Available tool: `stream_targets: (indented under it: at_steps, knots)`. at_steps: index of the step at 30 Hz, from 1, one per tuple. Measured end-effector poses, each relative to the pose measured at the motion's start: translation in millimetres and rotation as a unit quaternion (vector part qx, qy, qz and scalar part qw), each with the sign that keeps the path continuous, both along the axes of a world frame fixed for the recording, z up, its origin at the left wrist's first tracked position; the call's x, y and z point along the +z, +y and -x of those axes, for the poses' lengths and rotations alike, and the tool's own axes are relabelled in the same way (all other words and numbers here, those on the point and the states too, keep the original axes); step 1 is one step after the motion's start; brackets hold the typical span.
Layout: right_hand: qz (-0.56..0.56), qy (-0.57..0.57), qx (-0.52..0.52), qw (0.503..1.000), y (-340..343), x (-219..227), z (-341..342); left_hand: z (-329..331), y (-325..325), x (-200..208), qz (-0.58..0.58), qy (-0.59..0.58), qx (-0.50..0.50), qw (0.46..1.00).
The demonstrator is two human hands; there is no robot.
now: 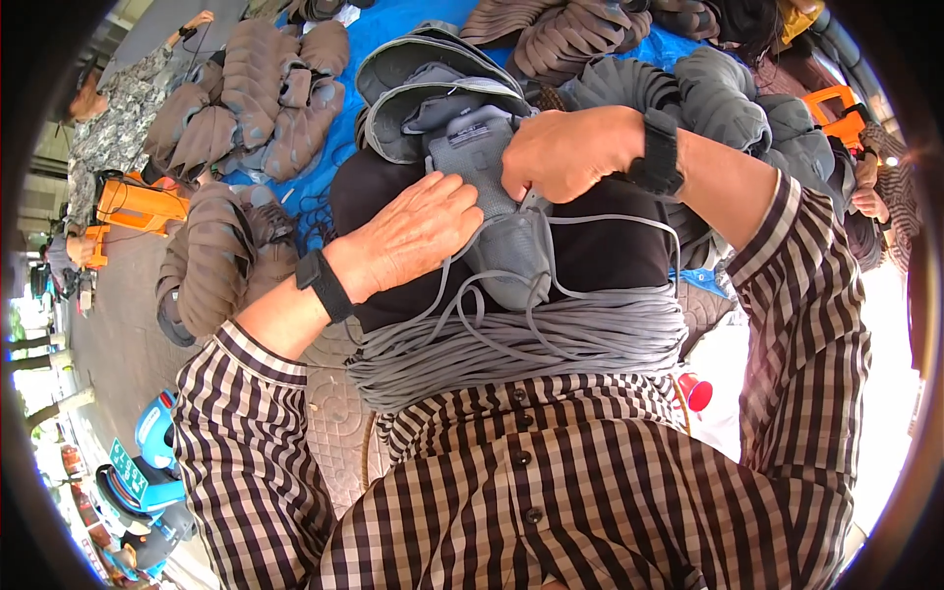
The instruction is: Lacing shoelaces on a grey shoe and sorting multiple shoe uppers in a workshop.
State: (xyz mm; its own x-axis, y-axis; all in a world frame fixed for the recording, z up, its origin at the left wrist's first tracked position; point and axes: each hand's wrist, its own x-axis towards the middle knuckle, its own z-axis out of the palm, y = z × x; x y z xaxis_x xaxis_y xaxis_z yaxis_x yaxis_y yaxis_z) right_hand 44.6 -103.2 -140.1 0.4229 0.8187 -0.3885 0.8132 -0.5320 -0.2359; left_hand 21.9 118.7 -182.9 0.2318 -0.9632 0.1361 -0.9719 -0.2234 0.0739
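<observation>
A grey shoe upper lies across my dark-trousered thighs, its toe pointing toward me. My left hand is closed against the upper's left edge, fingers curled, seeming to grip it. From above the other edge, my right hand pinches down at the lacing opening; its fingertips hide most of what they hold, apparently the end of a grey shoelace. Loose loops of lace trail over the toe. Across my lap is a thick bundle of grey laces. More grey uppers are stacked just beyond.
Nested brown uppers lie on a blue tarp at far left, grey ones at far right. An orange stool and people stand at the left. A red cup is by my right hip.
</observation>
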Motion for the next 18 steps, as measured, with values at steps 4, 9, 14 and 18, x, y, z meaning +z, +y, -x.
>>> stream_targets:
  at_steps: [4, 9, 14, 18]
  knots:
    - [0.059, -0.130, -0.045, 0.989, 18, -23, 5, 7, -3, -3, 0.004, -0.055, 0.027, 0.998]
    - [0.057, -0.070, -0.046, 0.995, 25, -21, 0, 20, 5, -13, 0.044, -0.083, 0.085, 0.992]
    - [0.103, -0.035, -0.114, 0.988, 20, -16, 3, 16, -6, -13, 0.061, -0.061, 0.081, 0.993]
    - [0.037, -0.044, -0.151, 0.987, 20, -27, 7, 14, 3, -9, 0.070, 0.039, 0.098, 0.992]
